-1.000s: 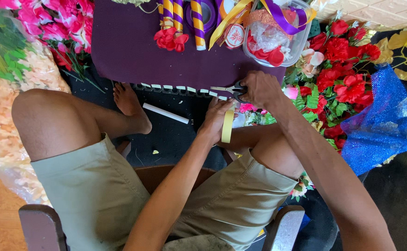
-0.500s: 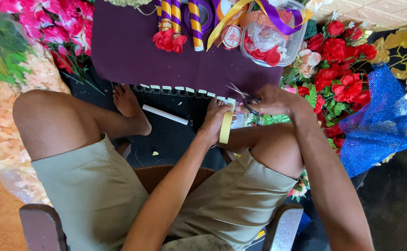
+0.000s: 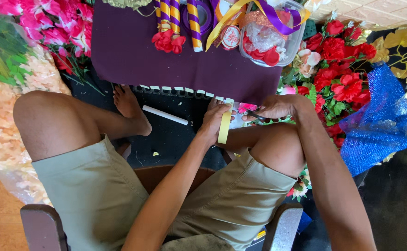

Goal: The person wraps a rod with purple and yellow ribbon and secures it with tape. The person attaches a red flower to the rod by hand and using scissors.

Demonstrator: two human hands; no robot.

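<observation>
Two hands at the purple board's (image 3: 166, 60) near edge: my left hand (image 3: 218, 116) pinches a yellow strip (image 3: 224, 128), light and floppy, best held near its top; my right hand (image 3: 277, 108) is closed around scissors (image 3: 258, 116).

A deep purple cloth (image 3: 166, 60) carries sticks (image 3: 178, 18) striped gold and purple beside red fabric roses (image 3: 167, 41). A pale yellow strip (image 3: 224, 126) hangs at its near edge. Glittering blue mesh (image 3: 375, 125), red blooms (image 3: 340, 69) and pink flowers (image 3: 41, 21) surround khaki shorts (image 3: 101, 195).
</observation>
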